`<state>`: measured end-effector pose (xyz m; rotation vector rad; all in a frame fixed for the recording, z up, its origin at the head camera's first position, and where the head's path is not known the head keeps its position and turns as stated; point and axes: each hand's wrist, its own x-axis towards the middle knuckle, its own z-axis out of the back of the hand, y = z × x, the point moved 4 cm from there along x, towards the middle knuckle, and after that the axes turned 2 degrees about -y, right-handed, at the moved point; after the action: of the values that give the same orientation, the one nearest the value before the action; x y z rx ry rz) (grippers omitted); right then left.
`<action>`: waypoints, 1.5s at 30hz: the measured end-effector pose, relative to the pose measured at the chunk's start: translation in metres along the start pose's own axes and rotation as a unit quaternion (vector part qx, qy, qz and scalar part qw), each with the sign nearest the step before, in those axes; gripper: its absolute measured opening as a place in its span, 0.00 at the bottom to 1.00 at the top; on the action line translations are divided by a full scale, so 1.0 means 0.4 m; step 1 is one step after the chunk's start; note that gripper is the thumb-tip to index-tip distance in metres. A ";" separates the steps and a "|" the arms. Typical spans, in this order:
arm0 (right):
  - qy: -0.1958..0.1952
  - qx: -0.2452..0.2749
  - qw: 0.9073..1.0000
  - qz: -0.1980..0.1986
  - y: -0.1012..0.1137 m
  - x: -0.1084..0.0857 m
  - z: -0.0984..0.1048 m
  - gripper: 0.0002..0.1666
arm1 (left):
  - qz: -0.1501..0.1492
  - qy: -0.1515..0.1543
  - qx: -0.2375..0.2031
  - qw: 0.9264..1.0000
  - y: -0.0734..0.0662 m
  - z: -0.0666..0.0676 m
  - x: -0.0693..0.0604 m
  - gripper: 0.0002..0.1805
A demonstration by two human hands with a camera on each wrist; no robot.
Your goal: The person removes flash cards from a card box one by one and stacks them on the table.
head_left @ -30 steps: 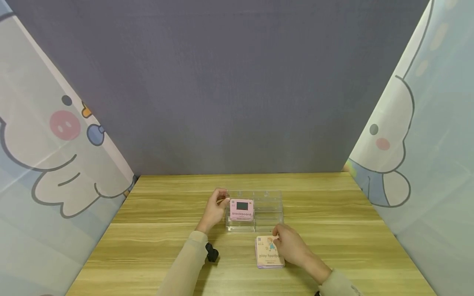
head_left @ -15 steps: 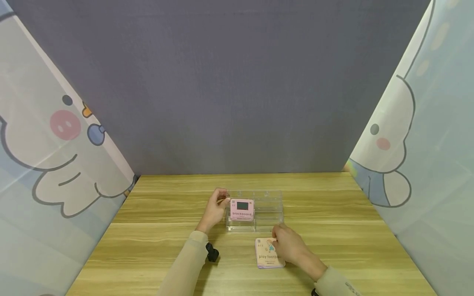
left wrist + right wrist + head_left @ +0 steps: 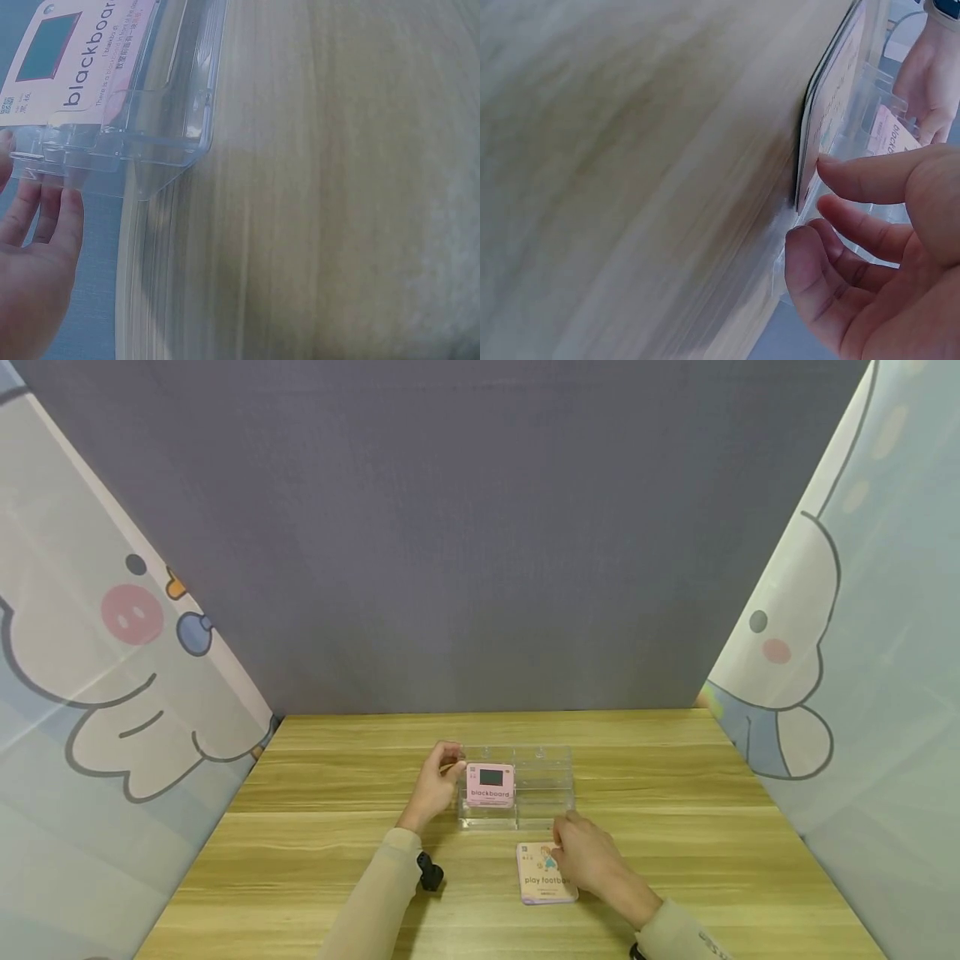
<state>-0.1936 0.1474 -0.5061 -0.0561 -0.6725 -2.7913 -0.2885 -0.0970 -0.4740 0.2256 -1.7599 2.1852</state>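
A clear plastic display rack (image 3: 545, 810) with two columns of tiers stands mid-table. On its left side rests a pink "blackboard" card (image 3: 490, 798). My left hand (image 3: 435, 785) grips the rack's left side edge, thumb in front and fingers behind, as the left wrist view also shows. Just in front of the rack a small stack of cards lies on the table, topped by a cream "play football" card (image 3: 540, 887). My right hand (image 3: 592, 860) pinches at its upper right corner. In the right wrist view the thumb touches the card's face, with curled fingers by the edge.
The wood-grain table (image 3: 337, 827) reaches back to a dark grey curtain (image 3: 480, 543). Pale cloths printed with cartoon animals hang at left and right. A black wrist camera (image 3: 429, 871) sits by my left cuff.
The top card has slid slightly toward me, so the purple edge below it shows less. My right hand has shifted only a little. The left hand and rack stay still.
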 end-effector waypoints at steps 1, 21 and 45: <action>0.000 -0.001 1.000 -0.004 0.000 0.000 0.000 0.11 | 0.000 0.000 0.001 1.000 0.001 0.000 0.000 0.13; -0.038 0.023 0.999 0.009 0.024 0.016 0.031 0.06 | 0.005 -0.004 -0.001 1.000 0.004 -0.002 -0.001 0.13; -0.106 0.038 0.994 0.018 0.065 0.067 0.082 0.02 | 0.005 -0.004 0.003 1.000 0.003 -0.002 -0.001 0.13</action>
<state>-0.2135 0.1334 -0.4627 -0.3497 -0.8172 -2.7465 -0.2885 -0.0965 -0.4755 0.2293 -1.7637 2.1988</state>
